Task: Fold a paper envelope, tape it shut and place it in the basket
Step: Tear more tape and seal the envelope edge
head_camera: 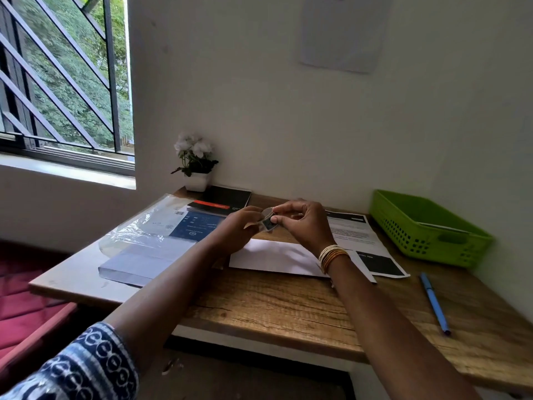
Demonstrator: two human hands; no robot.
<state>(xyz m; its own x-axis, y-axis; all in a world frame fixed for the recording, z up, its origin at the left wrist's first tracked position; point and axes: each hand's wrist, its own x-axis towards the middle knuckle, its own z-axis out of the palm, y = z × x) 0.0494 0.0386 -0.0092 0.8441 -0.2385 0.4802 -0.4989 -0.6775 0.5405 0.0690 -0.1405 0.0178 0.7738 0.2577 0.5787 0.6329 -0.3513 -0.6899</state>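
Both forearms reached over the desk's (259,307) near edge; the left hand (240,226) and right hand (302,223) were closed together on a small tape roll (268,220), raised above the white envelope (274,256), which lay flat mid-desk. At the right back corner sat the green basket (427,226).

No legible text. Print on blue packet (192,226), barcode label (179,213), printed sheet (353,232) and wall paper (341,30): too blurred to read.
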